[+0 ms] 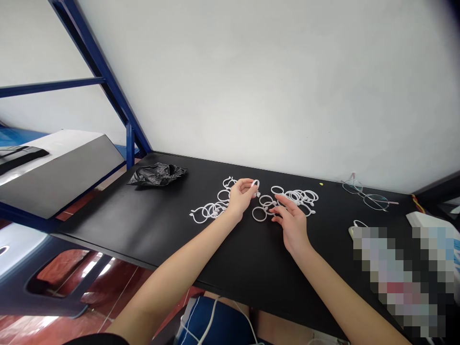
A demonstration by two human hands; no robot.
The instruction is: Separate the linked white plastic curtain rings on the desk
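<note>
Between the thumb and fingers of my left hand (243, 195) is a white plastic curtain ring (255, 183), raised just over the black table. Several more curtain rings (200, 215) with open ends lie to the left of that hand, partly hidden behind it. My right hand (293, 223) has its fingers apart above the front of a second group of white rings (296, 196), which look closed, each with a small knob. Some of these overlap in a heap; a few lie singly, such as the ring (259, 214) left of my right fingertips.
A crumpled black plastic bag (158, 174) lies at the table's back left. Eyeglasses (370, 195) rest at the back right, with a blurred-out item (398, 278) nearer me. The black table (143, 225) meets a white wall; a blue metal frame (118, 100) rises at left.
</note>
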